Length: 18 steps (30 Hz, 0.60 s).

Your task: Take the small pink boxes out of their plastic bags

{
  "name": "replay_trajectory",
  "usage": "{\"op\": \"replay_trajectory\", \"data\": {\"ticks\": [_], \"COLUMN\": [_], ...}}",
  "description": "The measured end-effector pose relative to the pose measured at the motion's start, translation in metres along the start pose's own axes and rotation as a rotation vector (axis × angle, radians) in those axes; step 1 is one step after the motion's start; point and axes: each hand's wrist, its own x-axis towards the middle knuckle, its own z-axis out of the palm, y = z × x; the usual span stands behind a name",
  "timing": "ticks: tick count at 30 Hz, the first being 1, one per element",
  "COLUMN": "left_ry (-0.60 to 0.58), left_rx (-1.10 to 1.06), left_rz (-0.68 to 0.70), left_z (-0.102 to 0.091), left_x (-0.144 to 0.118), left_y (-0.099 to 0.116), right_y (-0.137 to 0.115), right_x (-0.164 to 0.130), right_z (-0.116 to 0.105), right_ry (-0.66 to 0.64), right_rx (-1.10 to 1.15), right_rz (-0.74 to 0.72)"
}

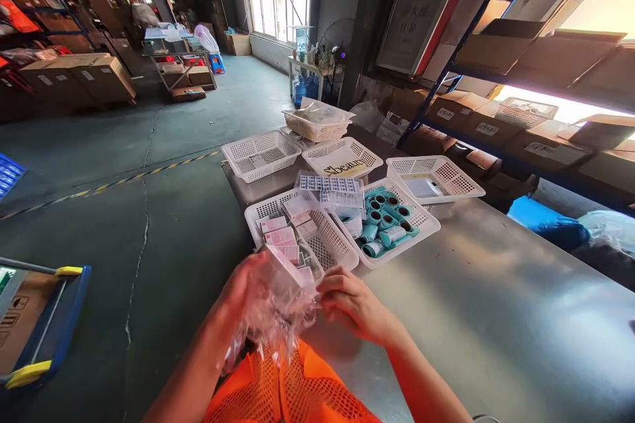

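Observation:
Crumpled clear plastic bags (pixel 282 317) hang between my hands, just in front of the near-left basket. A pale box-like item (pixel 288 268) shows at their top; I cannot tell whether it is inside the plastic. My left hand (pixel 243 287), smeared by motion, is closed on the plastic from the left side. On the right, my right hand (pixel 354 304) has its fingers curled together at the plastic's edge, pinching it. Just beyond, a white basket (pixel 342 244) holds small pink-and-white boxes (pixel 280 236). Beside it, another white basket (pixel 426 231) contains several teal rolls (pixel 389 221).
Sheets of blue-printed labels (pixel 332 190) lie across the two near baskets. More white baskets (pixel 260 153) stand farther back on the metal table (pixel 496 297). Shelves with cardboard boxes (pixel 506 129) line the right side. A blue-framed cart (pixel 69 324) stands at the left.

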Motion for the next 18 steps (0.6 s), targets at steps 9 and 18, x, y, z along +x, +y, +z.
{"op": "replay_trajectory", "data": {"ticks": [9,18], "left_ry": [0.040,0.521], "left_rx": [0.136,0.676], "left_rz": [0.330,0.680], "left_z": [-0.005,-0.018], "left_x": [0.014,0.014], "left_y": [-0.009,-0.017], "right_y": [0.006,0.025], "right_x": [-0.016,0.007], "right_z": [0.013,0.068], "right_ry": [0.159,0.378], "right_rx": [0.222,0.556], "right_rz": [0.470,0.753]}}
